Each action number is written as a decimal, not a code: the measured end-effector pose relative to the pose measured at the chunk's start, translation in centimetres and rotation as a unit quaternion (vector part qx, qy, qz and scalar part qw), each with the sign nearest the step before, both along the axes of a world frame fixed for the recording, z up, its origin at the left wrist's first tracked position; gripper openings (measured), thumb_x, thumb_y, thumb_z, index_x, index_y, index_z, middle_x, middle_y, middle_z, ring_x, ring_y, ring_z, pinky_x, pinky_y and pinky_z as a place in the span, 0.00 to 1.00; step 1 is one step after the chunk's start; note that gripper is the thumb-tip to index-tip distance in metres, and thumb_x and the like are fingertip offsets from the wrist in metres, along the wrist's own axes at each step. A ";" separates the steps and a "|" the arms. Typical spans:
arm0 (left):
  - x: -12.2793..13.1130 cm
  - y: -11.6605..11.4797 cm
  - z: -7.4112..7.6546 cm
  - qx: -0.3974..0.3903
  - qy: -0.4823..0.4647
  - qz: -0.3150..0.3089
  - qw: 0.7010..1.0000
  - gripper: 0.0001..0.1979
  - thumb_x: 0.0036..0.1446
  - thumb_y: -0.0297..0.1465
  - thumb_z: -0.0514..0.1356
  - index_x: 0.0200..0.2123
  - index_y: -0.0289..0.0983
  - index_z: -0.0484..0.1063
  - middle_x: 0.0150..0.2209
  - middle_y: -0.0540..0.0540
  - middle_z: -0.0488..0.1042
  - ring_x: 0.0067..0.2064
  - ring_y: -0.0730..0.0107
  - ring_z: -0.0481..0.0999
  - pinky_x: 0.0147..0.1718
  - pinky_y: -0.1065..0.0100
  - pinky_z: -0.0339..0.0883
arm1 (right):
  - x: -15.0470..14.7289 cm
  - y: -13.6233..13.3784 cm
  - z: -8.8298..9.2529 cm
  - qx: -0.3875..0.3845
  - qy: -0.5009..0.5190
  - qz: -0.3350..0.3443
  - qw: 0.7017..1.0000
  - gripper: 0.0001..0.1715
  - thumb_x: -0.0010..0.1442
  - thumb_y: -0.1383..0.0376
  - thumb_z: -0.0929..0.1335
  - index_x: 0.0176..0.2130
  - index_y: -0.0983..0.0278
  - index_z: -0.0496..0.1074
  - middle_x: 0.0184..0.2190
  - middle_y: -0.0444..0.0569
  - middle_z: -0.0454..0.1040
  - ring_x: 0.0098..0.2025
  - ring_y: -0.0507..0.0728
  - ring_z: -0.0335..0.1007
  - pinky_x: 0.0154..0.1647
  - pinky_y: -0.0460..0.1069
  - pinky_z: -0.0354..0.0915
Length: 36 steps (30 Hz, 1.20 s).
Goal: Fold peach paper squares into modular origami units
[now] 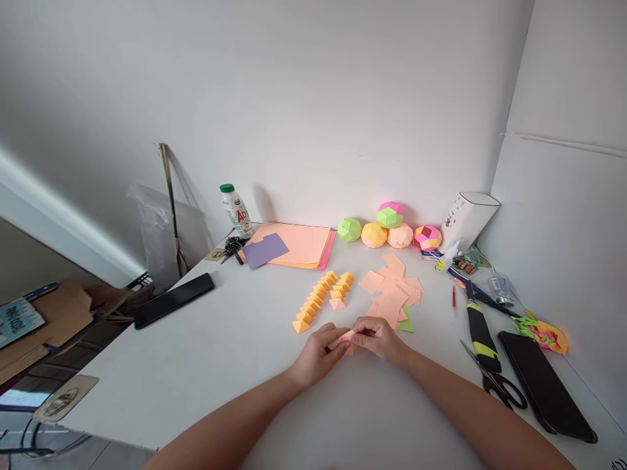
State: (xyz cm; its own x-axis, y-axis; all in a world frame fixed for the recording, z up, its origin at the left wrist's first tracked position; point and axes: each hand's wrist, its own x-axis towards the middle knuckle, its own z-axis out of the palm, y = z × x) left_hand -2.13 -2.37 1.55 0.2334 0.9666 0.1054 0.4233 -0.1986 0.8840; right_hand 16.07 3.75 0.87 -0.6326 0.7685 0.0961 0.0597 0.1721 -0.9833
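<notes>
In the head view, a green-capped bottle stands toward the back of the table, its contents hidden; a small dropper bottle is at the right; the left hand and right hand pinch a peach paper piece between closed fingers, near orange folded pieces and flat peach cutouts.

Left hand and right hand are pinching a peach paper piece
Beyond, folded orange pieces are forming two rows, peach cutouts are lying alongside, and faceted balls are sitting near the wall.
</notes>
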 end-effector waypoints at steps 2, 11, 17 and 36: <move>0.0 -0.1 0.3 0.011 0.018 -0.008 1.000 0.14 0.60 0.37 0.51 0.35 0.38 0.74 0.26 0.51 0.59 0.29 0.72 0.62 0.29 0.72 0.59 | 0.0 0.0 0.0 -0.007 -0.001 -0.005 1.000 0.13 0.54 0.57 0.70 0.26 0.65 0.71 0.24 0.43 0.65 0.27 0.51 0.60 0.28 0.46 0.58; 0.1 0.0 0.0 0.017 0.019 -0.018 1.000 0.19 0.61 0.37 0.48 0.19 0.36 0.59 0.22 0.54 0.52 0.25 0.75 0.56 0.24 0.73 0.53 | -0.1 -0.2 -0.2 -0.045 -0.019 -0.042 0.998 0.14 0.50 0.58 0.72 0.26 0.65 0.69 0.21 0.40 0.62 0.23 0.49 0.56 0.24 0.45 0.54; 0.0 0.1 -0.2 0.017 0.016 -0.034 0.999 0.19 0.61 0.37 0.47 0.19 0.37 0.54 0.21 0.54 0.52 0.25 0.75 0.55 0.24 0.72 0.52 | -0.2 -0.3 0.0 -0.068 -0.015 -0.047 0.996 0.14 0.49 0.58 0.73 0.29 0.64 0.68 0.24 0.41 0.66 0.26 0.50 0.60 0.27 0.45 0.58; 0.0 0.1 0.0 0.009 0.034 -0.051 0.998 0.20 0.61 0.39 0.46 0.19 0.37 0.51 0.22 0.54 0.50 0.24 0.75 0.52 0.22 0.72 0.50 | -0.2 -0.1 0.5 -0.067 -0.011 -0.013 0.998 0.16 0.48 0.55 0.72 0.26 0.65 0.70 0.23 0.42 0.68 0.26 0.51 0.62 0.27 0.46 0.59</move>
State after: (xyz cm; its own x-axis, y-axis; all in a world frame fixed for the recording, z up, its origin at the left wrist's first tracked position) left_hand -2.12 -2.25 1.53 0.3380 0.9356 0.1022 0.4592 -0.2587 0.8498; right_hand 15.90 3.69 1.33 -0.6124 0.7902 -0.0230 0.0843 0.0363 -0.9958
